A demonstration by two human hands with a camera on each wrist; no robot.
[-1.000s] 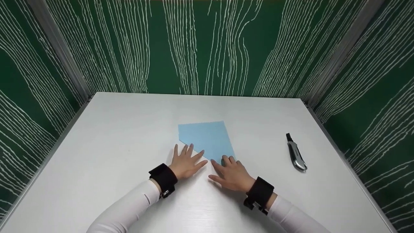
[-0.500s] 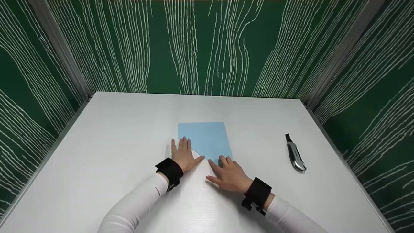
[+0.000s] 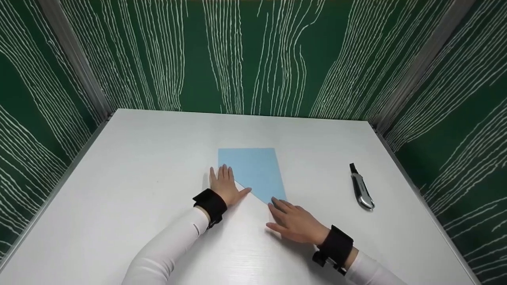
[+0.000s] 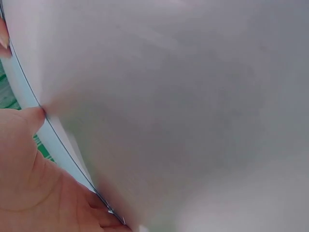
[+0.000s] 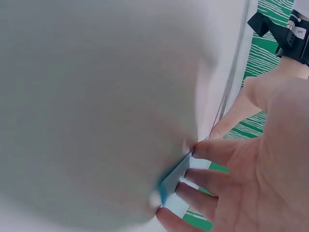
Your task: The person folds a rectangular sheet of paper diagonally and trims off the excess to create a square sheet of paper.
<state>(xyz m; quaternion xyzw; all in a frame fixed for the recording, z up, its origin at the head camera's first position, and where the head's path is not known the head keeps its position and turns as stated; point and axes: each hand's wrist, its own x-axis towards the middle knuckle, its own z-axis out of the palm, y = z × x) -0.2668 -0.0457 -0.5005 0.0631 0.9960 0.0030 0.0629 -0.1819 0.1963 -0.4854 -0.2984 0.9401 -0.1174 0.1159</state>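
A sheet of light blue paper (image 3: 255,168) lies on the white table, with a slanting lower-left edge. My left hand (image 3: 225,189) rests on the left part of that edge, fingers straight and thumb spread out along it. In the left wrist view the thumb and fingertips of this hand (image 4: 29,179) touch the paper's edge (image 4: 60,153). At the lower right corner, the fingertips of my right hand (image 3: 297,225) touch the paper, its thumb apart over the table. The right wrist view shows these fingers (image 5: 203,181) loosely extended along a blue strip of paper (image 5: 175,176).
A grey and black utility knife (image 3: 361,190) lies on the table (image 3: 158,158) to the right, apart from both hands. Green walls (image 3: 269,59) with white wavy lines enclose the table at the back and sides.
My left hand has moved up along the slanting edge, its fingers now over the paper's left side. My right hand has slid right and slightly down to the lower right corner.
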